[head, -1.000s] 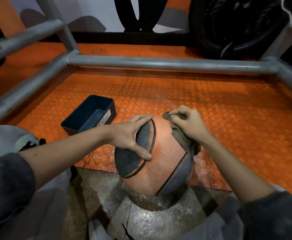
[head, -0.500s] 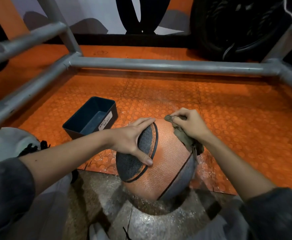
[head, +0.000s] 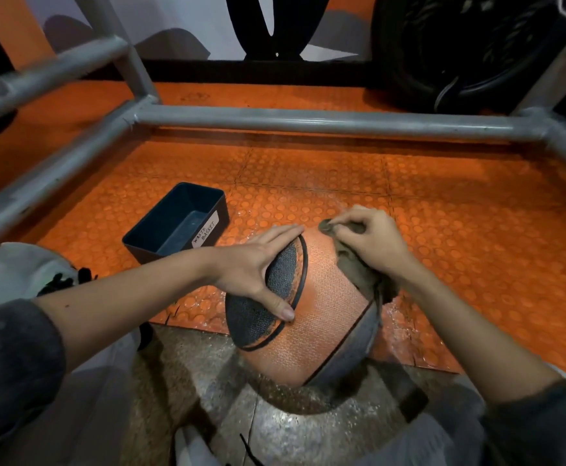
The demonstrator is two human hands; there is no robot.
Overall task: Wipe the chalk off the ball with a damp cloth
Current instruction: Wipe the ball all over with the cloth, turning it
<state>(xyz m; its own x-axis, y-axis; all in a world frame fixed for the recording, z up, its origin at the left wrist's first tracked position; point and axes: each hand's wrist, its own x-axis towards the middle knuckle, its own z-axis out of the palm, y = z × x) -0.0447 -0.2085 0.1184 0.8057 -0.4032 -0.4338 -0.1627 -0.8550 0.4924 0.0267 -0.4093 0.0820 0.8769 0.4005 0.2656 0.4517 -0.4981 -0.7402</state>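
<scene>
Item 1. Dark rectangular plastic bin (head: pixel 177 223), open-topped, white label hand-lettered "WASTE BASKET" on its near wall; bare bottom in view. It stands on the orange studded rubber mat (head: pixel 443 230), left of and beyond the ball.

Item 2. Orange and dark-grey pebbled rubber ball (head: pixel 325 314), round, no long axis. It sits on the floor where the mat's near edge meets speckled grey concrete (head: pixel 191 381). The black seams run diagonally; the dark panel faces left.

Item 3. Left hand (head: pixel 258 264), fingers straight and spread, thumb pressed on the dark panel.

Item 4. Right hand (head: pixel 372 237), fingers curled, pinching an olive-grey crumpled cloth (head: pixel 359 274) against the ball's far top; the cloth trails down the ball's right side.

Item 5. Grey metal tube frame (head: pixel 308 121), crossing beyond the mat.
</scene>
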